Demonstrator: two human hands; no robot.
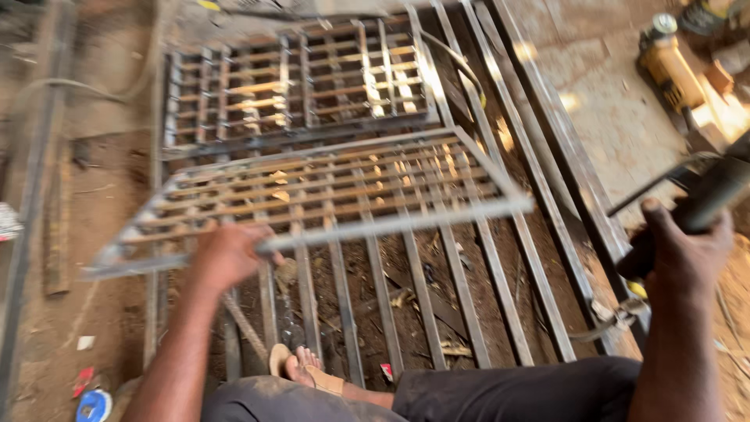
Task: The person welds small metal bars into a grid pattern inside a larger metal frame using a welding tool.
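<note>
My left hand (pixel 229 255) grips the near rail of a grey metal grille frame (pixel 328 191) and holds it tilted up off the ground. The frame has many thin crossbars and looks blurred from motion. My right hand (pixel 681 254) is closed around the dark handle of a power tool (pixel 707 195) at the right edge, with a cable running off it. A second grille panel (pixel 297 82) lies flat beyond the lifted one. My knees and one sandalled foot (pixel 306 371) show at the bottom.
Long flat steel bars (pixel 500 258) lie in parallel rows on the dirt under the frame. A yellow power tool (pixel 673 66) sits at the upper right on concrete. Metal tubes (pixel 31 195) run along the left. A blue disc (pixel 94 406) lies at the lower left.
</note>
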